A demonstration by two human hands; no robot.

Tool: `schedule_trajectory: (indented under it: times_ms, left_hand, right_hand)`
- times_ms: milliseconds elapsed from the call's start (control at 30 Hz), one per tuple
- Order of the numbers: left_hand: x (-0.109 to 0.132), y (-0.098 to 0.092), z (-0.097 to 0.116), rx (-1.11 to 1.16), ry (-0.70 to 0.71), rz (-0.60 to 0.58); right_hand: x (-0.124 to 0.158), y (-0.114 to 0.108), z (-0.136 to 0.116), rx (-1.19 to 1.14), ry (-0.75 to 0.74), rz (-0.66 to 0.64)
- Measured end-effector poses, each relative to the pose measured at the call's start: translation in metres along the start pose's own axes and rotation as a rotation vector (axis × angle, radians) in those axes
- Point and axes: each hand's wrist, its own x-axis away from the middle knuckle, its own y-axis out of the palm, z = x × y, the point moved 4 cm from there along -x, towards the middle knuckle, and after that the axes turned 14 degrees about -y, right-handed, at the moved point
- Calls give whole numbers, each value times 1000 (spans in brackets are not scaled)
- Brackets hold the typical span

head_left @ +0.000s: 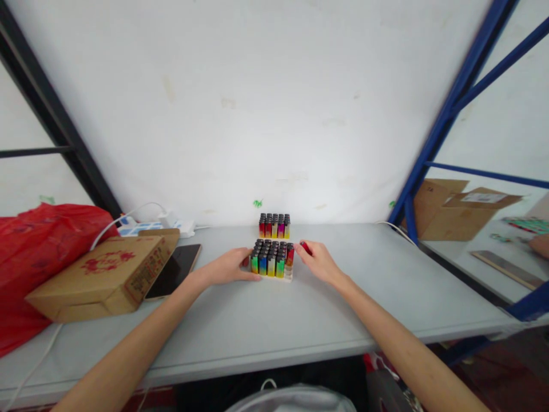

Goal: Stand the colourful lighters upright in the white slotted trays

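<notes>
A small clear tray point(288, 278) on the table is filled with upright lighters point(267, 265) with black tops and green, blue, yellow and red bodies. At its front right corner, bare slots show. My left hand point(227, 267) is curled round the tray's left side, thumb along the front left corner. Something dark red shows between its fingers, mostly hidden. Just right of the tray, my right hand point(319, 260) pinches a red lighter point(306, 247), apart from the others. Behind stands a second block of upright lighters point(274, 226), red, yellow and purple.
At left lie a cardboard box point(94, 274), a dark phone-like slab point(178, 269), a red plastic bag point(51, 229) and a white power strip point(185, 229). A blue rack post point(441, 126) rises at right. Beyond it are an open carton point(450, 212) and another person's hand point(541, 245).
</notes>
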Motion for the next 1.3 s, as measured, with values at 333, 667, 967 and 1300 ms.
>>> schedule_trajectory:
  times_ms: [333,667,967,1300]
  left_hand:
    - [-2,2,-2,12,-5,-8]
    - [-3,3,-4,0,19,2]
    - [-2,2,-1,4,7,-23]
    - [0,4,1,79,71,2]
  right_hand:
    - [1,-17,-17,61,-178,-162]
    - [2,-10,-10,231,-162,-216]
    - [3,12,-5,330,-99,-345]
    - [9,5,-8,319,-23,-492]
